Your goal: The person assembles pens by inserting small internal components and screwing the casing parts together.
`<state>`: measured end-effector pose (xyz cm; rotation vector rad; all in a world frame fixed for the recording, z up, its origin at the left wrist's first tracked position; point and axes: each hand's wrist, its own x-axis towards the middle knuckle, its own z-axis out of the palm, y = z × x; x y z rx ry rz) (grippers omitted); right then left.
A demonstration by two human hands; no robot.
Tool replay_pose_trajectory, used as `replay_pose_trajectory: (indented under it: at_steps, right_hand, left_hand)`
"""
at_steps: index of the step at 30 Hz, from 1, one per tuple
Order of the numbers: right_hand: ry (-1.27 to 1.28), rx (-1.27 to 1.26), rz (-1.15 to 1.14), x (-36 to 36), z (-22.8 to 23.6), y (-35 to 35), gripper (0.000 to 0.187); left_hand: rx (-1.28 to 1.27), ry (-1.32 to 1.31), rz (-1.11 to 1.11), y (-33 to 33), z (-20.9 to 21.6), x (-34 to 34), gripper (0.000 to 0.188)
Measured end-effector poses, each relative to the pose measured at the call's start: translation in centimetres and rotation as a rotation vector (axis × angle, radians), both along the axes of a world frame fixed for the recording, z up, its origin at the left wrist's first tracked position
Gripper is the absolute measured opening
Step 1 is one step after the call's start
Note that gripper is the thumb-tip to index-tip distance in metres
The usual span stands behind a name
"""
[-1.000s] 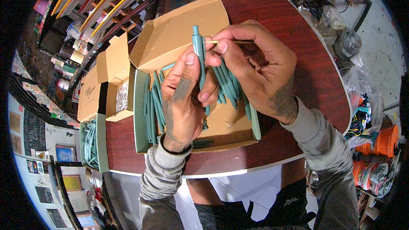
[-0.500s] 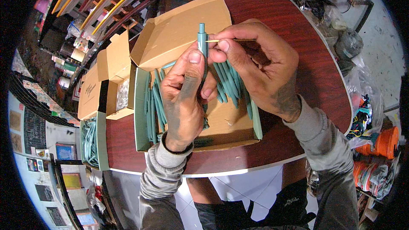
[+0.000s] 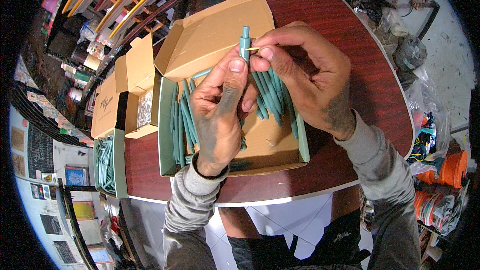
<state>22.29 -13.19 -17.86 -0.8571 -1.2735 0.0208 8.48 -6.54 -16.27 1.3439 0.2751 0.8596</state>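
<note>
A teal pen (image 3: pixel 245 41) stands roughly upright in my left hand (image 3: pixel 220 107), its push-button end up and its lower part hidden by my closed fingers. My right hand (image 3: pixel 310 75) pinches a thin, pale yellow pointed stick, like a toothpick (image 3: pixel 253 48). The stick's tip touches the side of the pen, or lies very close to it, near a pale mark. Below both hands is an open cardboard box (image 3: pixel 272 156), with many loose teal pens (image 3: pixel 182 120) along its left side and more pens (image 3: pixel 270 95) at its right.
To the left stand a narrow box (image 3: pixel 121 170) filled with teal pens and an open carton (image 3: pixel 137 72) holding clear packets. The dark red table (image 3: pixel 345 55) has a pale curved edge. Plastic bags (image 3: pixel 412 52) and an orange container (image 3: pixel 445 169) lie beyond its right side.
The pen and my left hand have shifted slightly right. The pen now looks turned a little, and less of the stick shows between my right fingers and the pen.
</note>
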Motion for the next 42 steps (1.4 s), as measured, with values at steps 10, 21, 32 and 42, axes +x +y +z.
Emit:
replay_pose_trajectory:
  at_steps: [10, 21, 32, 42]
  right_hand:
    - [0.176, -0.028, -0.102, -1.5, 0.1, 0.4, 0.015]
    - [-0.066, -0.044, -0.192, 0.0, 0.5, -0.1, 0.013]
    - [-0.025, -0.054, -0.232, 0.1, 0.0, 0.0, 0.012]
    - [-0.008, -0.126, -0.189, -0.2, 0.9, -0.6, 0.014]
  left_hand:
    - [0.055, 0.039, 0.04, -0.2, 0.5, 0.3, 0.038]
    - [0.116, 0.092, 0.057, 0.0, -0.2, 0.3, 0.041]
    - [0.085, 0.126, 0.016, -0.2, 0.1, 0.3, 0.036]
    - [0.003, 0.113, -0.031, -0.4, 0.1, 0.4, 0.037]
